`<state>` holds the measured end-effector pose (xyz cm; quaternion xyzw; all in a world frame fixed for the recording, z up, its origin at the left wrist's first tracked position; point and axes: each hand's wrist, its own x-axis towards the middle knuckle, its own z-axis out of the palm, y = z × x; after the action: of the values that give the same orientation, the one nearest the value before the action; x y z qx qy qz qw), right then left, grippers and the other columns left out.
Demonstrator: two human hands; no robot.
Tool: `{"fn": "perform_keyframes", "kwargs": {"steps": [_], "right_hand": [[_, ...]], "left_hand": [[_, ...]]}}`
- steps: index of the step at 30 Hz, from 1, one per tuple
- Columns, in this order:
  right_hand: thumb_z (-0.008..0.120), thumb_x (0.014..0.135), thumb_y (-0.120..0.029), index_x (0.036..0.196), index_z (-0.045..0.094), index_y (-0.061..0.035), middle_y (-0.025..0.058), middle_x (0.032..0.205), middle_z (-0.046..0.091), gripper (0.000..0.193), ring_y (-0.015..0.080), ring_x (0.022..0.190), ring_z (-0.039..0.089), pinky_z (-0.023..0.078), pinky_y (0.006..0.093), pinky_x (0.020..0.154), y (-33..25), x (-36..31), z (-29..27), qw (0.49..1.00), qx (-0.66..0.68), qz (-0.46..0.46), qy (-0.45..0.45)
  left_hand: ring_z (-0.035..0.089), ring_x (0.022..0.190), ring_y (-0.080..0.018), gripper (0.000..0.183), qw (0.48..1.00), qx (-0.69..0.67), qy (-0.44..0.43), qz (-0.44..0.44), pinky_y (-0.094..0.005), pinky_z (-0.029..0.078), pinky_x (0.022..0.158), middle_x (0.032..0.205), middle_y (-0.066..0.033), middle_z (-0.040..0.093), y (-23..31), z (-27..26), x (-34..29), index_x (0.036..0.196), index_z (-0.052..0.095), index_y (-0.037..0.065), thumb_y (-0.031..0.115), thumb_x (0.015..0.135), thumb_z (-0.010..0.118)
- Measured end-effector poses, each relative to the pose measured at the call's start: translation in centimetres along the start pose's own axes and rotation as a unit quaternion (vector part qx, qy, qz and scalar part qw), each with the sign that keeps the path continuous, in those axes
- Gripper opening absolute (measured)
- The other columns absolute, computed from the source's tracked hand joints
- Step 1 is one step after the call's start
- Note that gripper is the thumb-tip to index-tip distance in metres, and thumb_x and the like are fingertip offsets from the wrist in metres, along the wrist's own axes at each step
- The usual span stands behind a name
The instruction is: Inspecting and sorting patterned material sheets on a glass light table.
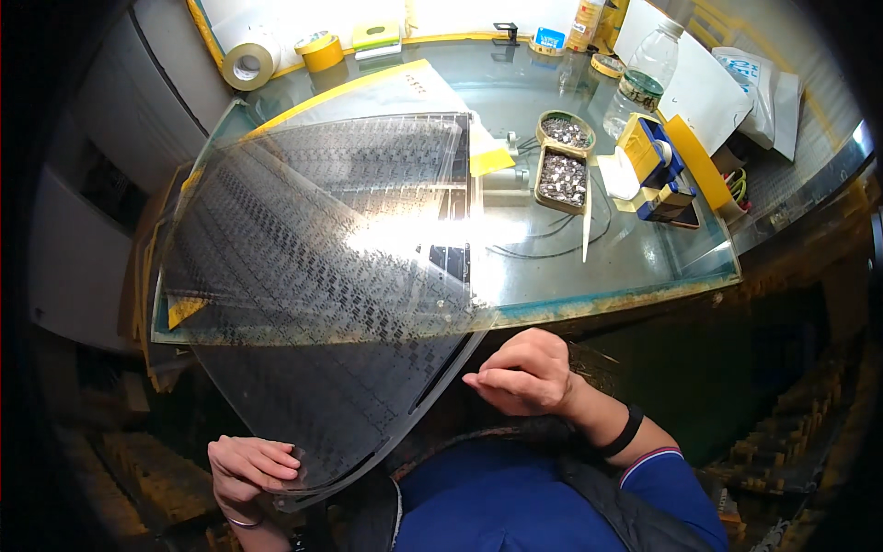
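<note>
A large see-through film sheet (303, 382) printed with rows of small dark marks lies partly on the glass tabletop (607, 276) and overhangs its front edge toward me. My left hand (250, 469) grips the sheet's near corner, with fingers on top and the thumb hidden. Just beyond the sheet's right edge, my right hand (526, 373) is closed, its fingertips pinched together. Whatever it may hold is too small to make out. Under the sheet's far part lies another patterned panel with dark strips (449, 258) along its right side, glaring under the lamp.
Two tins of small metallic bits (563, 178) stand right of the sheet, beside a blue tape dispenser (655, 166) and a clear bottle (651, 60). Tape rolls (320, 52) line the back. Yellow tape (490, 158) sits near the panel's edge.
</note>
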<state>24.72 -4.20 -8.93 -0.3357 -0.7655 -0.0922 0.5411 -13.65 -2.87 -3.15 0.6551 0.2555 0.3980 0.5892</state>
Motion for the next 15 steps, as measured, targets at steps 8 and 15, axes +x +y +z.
{"fn": "perform_keyframes", "kwargs": {"steps": [8,15], "right_hand": [[0.058,0.08,-0.014,0.112,0.058,-0.0135,0.0066,0.114,0.058,0.032,0.0204,0.107,0.053,0.04,0.0351,0.096,-0.8,3.5,0.0,0.991,-0.112,-0.026,-0.065],[0.054,0.076,-0.003,0.109,0.058,-0.0054,0.0146,0.096,0.063,0.033,0.026,0.084,0.064,0.054,0.0335,0.071,0.2,9.4,2.5,0.975,0.025,0.049,-0.215]], "left_hand": [[0.067,0.067,-0.0281,0.006,0.999,0.03,0.024,0.002,-0.0391,0.052,0.081,0.066,-0.0158,0.067,0.6,0.8,0.3,0.055,0.066,0.001,0.001,0.06,0.067],[0.039,0.124,-0.034,0.043,0.849,0.363,0.226,0.311,-0.0482,0.03,0.104,0.132,-0.0238,0.041,6.5,-0.9,3.4,0.126,0.044,0.003,0.02,0.087,0.054]]}}
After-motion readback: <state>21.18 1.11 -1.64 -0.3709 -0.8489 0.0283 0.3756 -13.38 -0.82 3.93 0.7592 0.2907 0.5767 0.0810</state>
